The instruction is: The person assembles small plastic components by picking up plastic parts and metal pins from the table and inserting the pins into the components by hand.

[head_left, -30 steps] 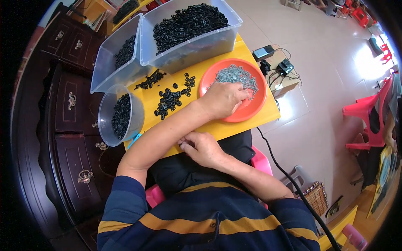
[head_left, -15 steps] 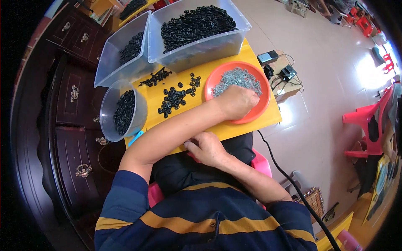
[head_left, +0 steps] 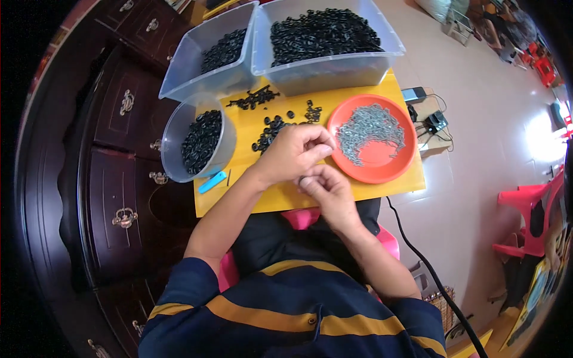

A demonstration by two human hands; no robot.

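My left hand [head_left: 295, 152] hovers over the yellow board [head_left: 370, 188], fingers curled, its fingertips at the left rim of the orange plate [head_left: 382, 164] of small grey metal pieces [head_left: 370, 128]. My right hand [head_left: 325, 188] sits just below it with fingers pinched together and touching the left hand; what either hand holds is too small to tell. A loose pile of small black parts [head_left: 271, 128] lies on the board just beyond my left hand.
A round clear tub [head_left: 179, 143] of black parts stands at the board's left. Two clear bins [head_left: 334, 65] [head_left: 197, 74] of black parts stand at the back. A small blue tool [head_left: 212, 182] lies near the tub. Dark wooden drawers [head_left: 119, 179] are left; a black cable [head_left: 430, 274] runs right.
My left hand has pulled back from the grey pieces on the orange plate toward me and met my right hand at the board's near edge. The view has shifted.
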